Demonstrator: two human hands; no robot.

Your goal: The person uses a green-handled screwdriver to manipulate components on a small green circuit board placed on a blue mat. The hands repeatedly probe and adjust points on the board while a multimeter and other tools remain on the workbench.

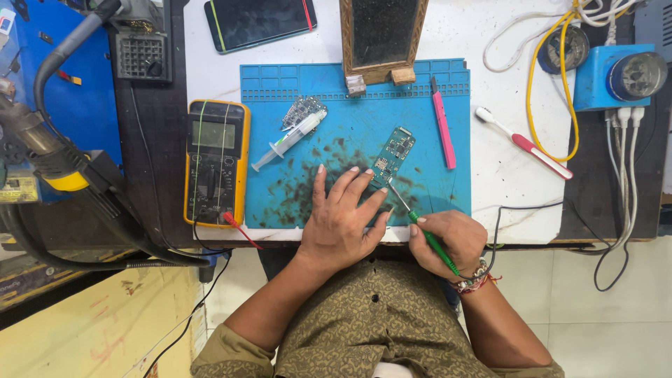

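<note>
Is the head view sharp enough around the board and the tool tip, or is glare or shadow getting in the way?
Head view: even, bright light, soft shadows only. The green circuit board and green-handled tool in the right hand look sharp. The dark phone screen shows no strong glare. Edges bow slightly from the wide lens.

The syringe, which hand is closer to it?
Left. The left hand lies flat just below and right of the syringe; the right hand is farther right, holding a green screwdriver.
</note>
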